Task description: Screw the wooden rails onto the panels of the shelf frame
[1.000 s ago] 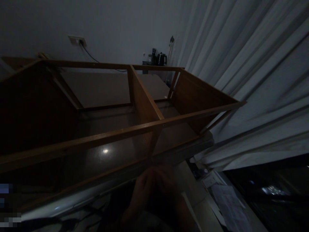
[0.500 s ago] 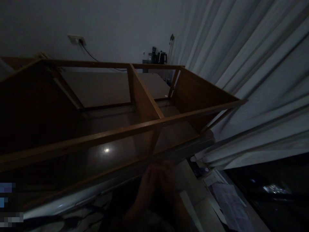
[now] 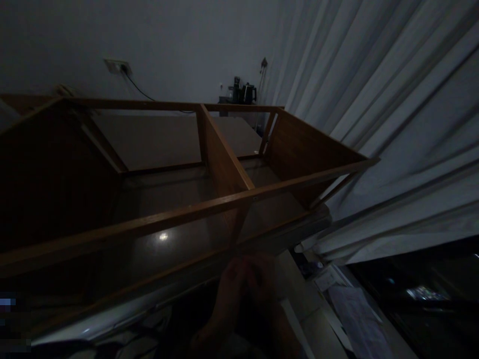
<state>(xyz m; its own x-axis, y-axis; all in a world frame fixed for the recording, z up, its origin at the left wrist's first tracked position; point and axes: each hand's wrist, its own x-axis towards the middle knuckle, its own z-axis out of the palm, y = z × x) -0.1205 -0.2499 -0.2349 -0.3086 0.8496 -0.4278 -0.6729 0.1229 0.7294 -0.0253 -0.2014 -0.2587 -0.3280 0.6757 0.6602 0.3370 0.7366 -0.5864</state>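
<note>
Low in the view, my left hand [image 3: 232, 275] and my right hand [image 3: 262, 275] are close together, with fingertips meeting. Both look closed, fingers curled inward; anything between them is lost in the dark. Just beyond them is a large wooden cabinet frame [image 3: 187, 208], lying with its open side up. A wooden divider [image 3: 224, 149] splits it into two compartments, and a smooth panel [image 3: 168, 199] forms the bottom. The hands are near the lower front edge, below the divider's front end; whether they touch it I cannot tell.
A long pale curtain [image 3: 374, 124] hangs on the right. Papers [image 3: 359, 314] lie at the lower right. On the far wall is a socket [image 3: 117, 66] with a plugged-in cord. A black kettle [image 3: 248, 93] stands behind the frame. The room is very dim.
The whole view has shifted slightly, so the frame appears a little lower. My hands stay together in nearly the same place, with the fingers slightly moved.
</note>
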